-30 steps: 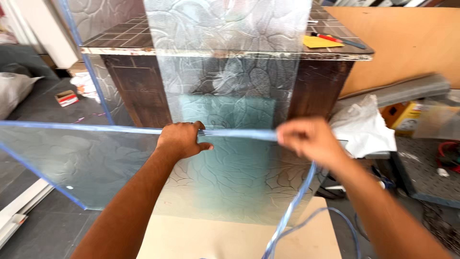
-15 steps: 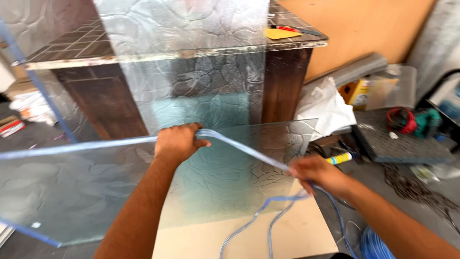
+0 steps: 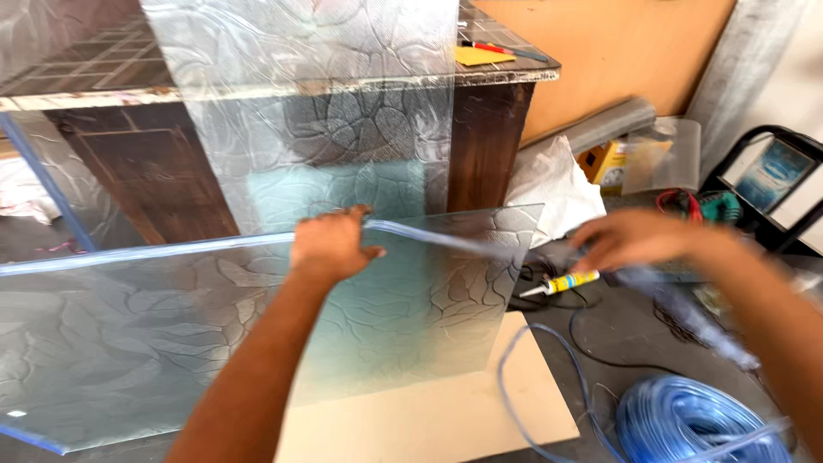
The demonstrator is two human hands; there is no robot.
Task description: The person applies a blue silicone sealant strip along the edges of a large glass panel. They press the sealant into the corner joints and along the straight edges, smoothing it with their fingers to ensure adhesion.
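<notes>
Head: two hands (one glass pane (image 3: 171, 343))

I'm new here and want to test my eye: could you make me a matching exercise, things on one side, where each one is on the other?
Things:
1. coil of blue tubing
2. sealant tube
3. yellow pad
4. left hand

Places:
A. on the tiled tabletop
B. on the top edge of the patterned glass pane
C. on the floor, bottom right
D. on the floor just past the pane's right edge

Pairs: 1-C, 2-D, 3-A, 4-B
</notes>
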